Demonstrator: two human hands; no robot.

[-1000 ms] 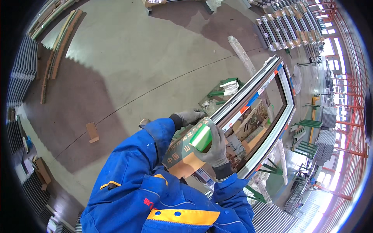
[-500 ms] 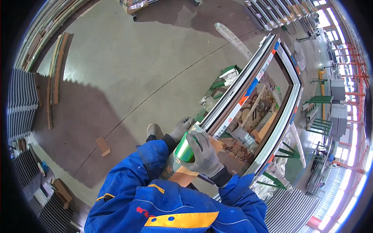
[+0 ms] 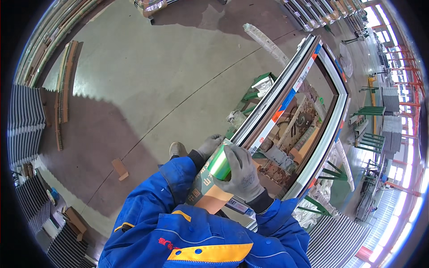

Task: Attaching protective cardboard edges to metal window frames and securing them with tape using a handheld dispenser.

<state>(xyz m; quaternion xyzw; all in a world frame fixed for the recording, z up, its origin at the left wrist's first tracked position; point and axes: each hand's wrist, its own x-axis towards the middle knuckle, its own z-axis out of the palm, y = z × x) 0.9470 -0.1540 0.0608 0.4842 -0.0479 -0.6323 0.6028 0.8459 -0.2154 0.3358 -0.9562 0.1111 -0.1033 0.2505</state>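
My right hand (image 3: 245, 177), in a grey glove, grips a shiny green roll of tape (image 3: 219, 165). The roll is against a printed cardboard piece (image 3: 213, 199) that covers the near end of a window frame (image 3: 282, 104). Also gloved, my left hand (image 3: 210, 146) holds the cardboard's far left edge at the frame's corner; its fingertips are partly hidden. The frame has brown and white profiles, with blue, orange and white strips stuck along it.
Green stands (image 3: 328, 175) hold the frame up. Beneath it lie cardboard and other materials (image 3: 292, 134). Stacked grey profiles (image 3: 27, 125) line the left side, and more stacks (image 3: 333, 236) stand at lower right. A cardboard scrap (image 3: 119, 169) lies on the floor.
My right hand and the green tape roll have moved slightly right along the cardboard. The left hand stays at the frame's corner. The view has shifted a little.
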